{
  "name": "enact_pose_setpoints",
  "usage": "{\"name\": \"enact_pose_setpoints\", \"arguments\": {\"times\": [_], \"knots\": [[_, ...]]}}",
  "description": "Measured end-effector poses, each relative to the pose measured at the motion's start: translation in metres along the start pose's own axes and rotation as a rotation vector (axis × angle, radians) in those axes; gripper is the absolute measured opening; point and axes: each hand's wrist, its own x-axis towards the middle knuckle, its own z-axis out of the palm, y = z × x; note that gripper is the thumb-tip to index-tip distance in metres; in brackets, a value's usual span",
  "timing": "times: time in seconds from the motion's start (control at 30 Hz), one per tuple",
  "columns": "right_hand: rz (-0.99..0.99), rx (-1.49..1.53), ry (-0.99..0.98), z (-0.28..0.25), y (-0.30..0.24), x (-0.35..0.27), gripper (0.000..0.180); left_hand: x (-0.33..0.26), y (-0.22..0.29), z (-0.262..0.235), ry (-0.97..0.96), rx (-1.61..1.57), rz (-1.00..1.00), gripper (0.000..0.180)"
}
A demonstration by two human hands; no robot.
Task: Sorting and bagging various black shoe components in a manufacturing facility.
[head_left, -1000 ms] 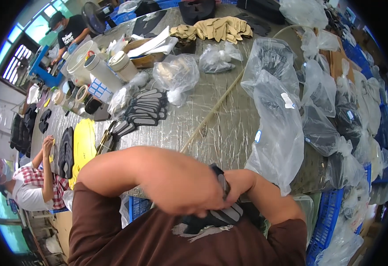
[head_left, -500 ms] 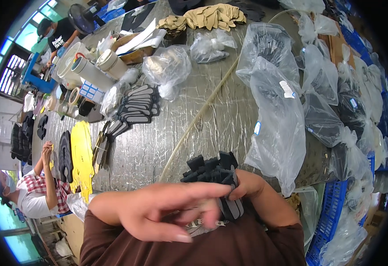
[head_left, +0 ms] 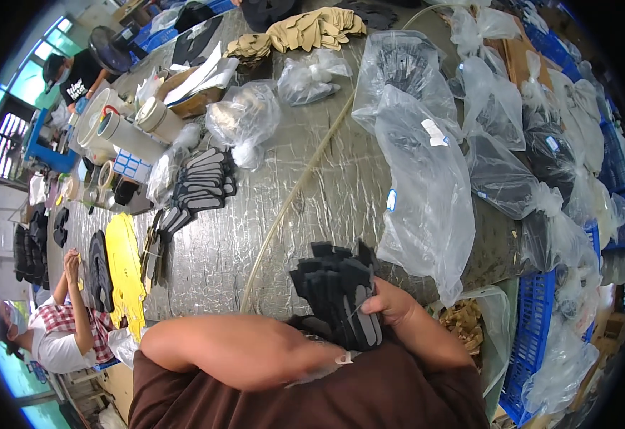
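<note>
bundle of grey-and-black cut pieces (head_left: 337,293) held up at the table's near edge.
its right side is gripped by the right hand (head_left: 391,304), partly closed, thumb laid across the front; the left hand (head_left: 319,356) is bent in below, fingers hidden, so its opening cannot be told. on the table (head_left: 326,193), similar pieces (head_left: 201,179) are fanned left of centre, clear bags (head_left: 427,207) spread toward the right edge.

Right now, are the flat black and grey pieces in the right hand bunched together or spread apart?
Bunched together: the flat pieces overlap in one bundle, gripped by the right hand.
</note>
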Motion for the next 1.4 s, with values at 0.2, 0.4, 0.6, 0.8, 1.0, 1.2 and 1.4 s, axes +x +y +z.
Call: {"name": "enact_pose_setpoints", "arguments": {"times": [0.2, 0.4, 0.6, 0.8, 1.0, 1.2, 1.4], "knots": [[-0.145, 0.035, 0.108, 0.011, -0.006, -0.018, 0.085, -0.022, -0.038, 0.036, 0.556, -0.21, -0.749, 0.034], [-0.226, 0.087, 0.244, 0.02, -0.001, -0.03, 0.087, -0.021, -0.061, 0.047, 0.515, -0.004, -0.584, 0.041], [-0.251, 0.038, 0.246, 0.018, 0.0, -0.022, 0.085, 0.023, -0.082, 0.044, 0.964, -0.179, -0.445, 0.048], [-0.495, 0.19, 0.322, 0.051, -0.007, -0.048, 0.08, 0.051, -0.077, -0.001, 0.959, 0.213, -0.206, 0.037], [-0.767, 0.077, -0.055, 0.028, 0.005, -0.091, 0.064, 0.114, -0.095, 0.003, 0.623, 0.69, -0.103, 0.042], [-0.865, 0.126, 0.074, 0.02, 0.02, -0.123, 0.092, 0.155, -0.141, 0.007, 0.715, 0.572, -0.115, 0.017], [-0.609, 0.126, 0.295, 0.034, 0.021, -0.118, 0.099, 0.145, -0.103, -0.024, 1.195, 0.033, -0.19, 0.014]]}}
